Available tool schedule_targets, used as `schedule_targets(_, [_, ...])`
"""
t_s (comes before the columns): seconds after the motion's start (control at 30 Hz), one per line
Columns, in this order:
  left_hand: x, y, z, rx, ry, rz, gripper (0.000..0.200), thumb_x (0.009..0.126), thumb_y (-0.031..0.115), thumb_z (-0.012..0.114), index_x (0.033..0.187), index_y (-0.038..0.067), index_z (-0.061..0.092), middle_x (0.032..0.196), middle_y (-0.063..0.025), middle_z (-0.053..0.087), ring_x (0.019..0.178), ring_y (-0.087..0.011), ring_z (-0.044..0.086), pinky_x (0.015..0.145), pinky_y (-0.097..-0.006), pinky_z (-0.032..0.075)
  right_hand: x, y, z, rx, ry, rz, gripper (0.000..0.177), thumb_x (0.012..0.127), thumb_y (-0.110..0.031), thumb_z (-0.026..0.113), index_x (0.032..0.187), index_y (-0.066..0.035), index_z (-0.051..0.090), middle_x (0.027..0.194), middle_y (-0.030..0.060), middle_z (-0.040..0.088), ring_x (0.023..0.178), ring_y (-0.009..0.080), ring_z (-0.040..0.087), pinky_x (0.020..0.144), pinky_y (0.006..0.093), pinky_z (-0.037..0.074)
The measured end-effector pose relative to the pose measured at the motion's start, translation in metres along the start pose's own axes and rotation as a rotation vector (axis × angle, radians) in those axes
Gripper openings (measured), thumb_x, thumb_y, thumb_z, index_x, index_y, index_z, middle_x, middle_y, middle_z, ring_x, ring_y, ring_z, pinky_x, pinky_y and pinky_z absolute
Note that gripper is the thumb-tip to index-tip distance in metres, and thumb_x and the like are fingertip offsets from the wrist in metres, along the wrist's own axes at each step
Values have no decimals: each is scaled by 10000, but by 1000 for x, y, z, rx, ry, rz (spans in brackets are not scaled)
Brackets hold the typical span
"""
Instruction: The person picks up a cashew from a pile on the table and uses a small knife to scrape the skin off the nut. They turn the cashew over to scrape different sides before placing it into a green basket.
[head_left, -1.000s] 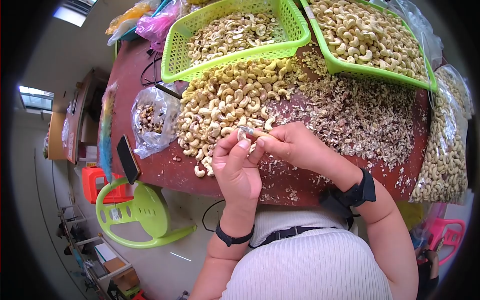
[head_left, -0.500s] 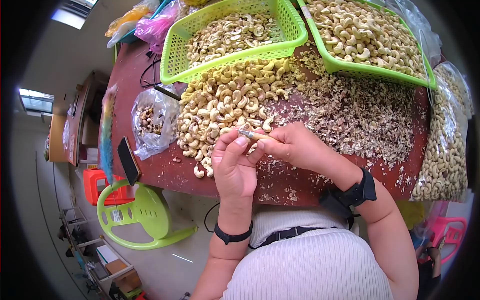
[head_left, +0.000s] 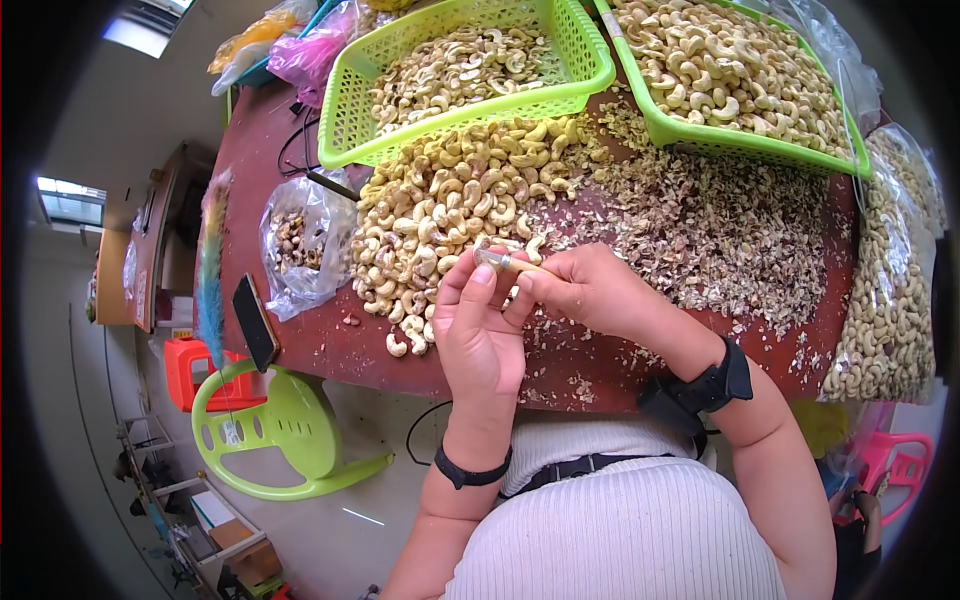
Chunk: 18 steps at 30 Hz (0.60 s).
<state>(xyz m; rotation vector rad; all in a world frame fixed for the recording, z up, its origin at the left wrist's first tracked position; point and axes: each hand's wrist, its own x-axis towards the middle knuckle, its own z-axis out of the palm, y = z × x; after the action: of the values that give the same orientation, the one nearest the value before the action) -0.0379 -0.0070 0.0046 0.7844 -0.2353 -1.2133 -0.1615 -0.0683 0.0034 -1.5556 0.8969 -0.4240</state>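
Note:
My right hand grips a small knife by its light wooden handle, the blade pointing left. At the blade's tip, the curled fingers of my left hand pinch a cashew, partly hidden by fingers and blade. Just beyond both hands lies a pile of cashews on the dark red table. Right of the pile, flakes of skin are strewn thickly.
Two green baskets of cashews stand at the back. A plastic bag of dark pieces and a phone lie left. A full bag of cashews is at right. A green chair stands beside the table.
My left hand has shifted slightly right and turned a little. The knife has tilted a bit, and its blade now shows more broadly at the left fingertips.

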Motion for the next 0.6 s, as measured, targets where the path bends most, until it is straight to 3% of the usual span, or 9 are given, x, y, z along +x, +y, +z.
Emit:
schedule_targets(0.2, [4, 9, -3, 21, -53, -37, 191, 785, -2, 505, 975, 14, 507, 914, -139, 577, 863, -263, 586, 676, -330, 549, -3, -6, 0, 5, -17, 24, 357, 802, -354, 528, 677, -32, 618, 502, 58, 516, 453, 100, 455, 440, 272, 366])
schedule_targets(0.3, [2, 8, -5, 43, -39, -22, 217, 757, -8, 505, 973, 11, 493, 938, -145, 566, 865, -270, 583, 691, -331, 543, -3, -7, 0, 15, -32, 44, 322, 832, -297, 520, 715, -12, 617, 505, -32, 444, 477, 31, 373, 417, 223, 303])
schedule_targets(0.4, [1, 3, -6, 31, -14, -7, 202, 746, -16, 502, 946, 9, 501, 932, -139, 569, 870, -274, 582, 696, -331, 542, -4, -7, 0, 2, -2, -5, 338, 828, -301, 524, 692, -2, 600, 503, -27, 449, 478, 35, 382, 419, 224, 311])
schedule_targets(0.5, [-1, 0, -5, 27, -16, 19, 180, 756, -21, 499, 933, 3, 509, 912, -135, 576, 865, -260, 586, 692, -319, 543, -1, -2, 1, -26, 29, -16, 369, 800, -362, 529, 669, -27, 613, 469, 55, 484, 428, 102, 428, 425, 274, 357])
schedule_targets(0.6, [-2, -3, -1, -8, -3, 30, 161, 773, -22, 502, 932, 1, 512, 898, -135, 582, 858, -241, 590, 680, -303, 546, 2, 3, 2, 9, 28, 15, 362, 804, -358, 528, 682, -29, 621, 456, 40, 468, 421, 91, 414, 414, 267, 348])
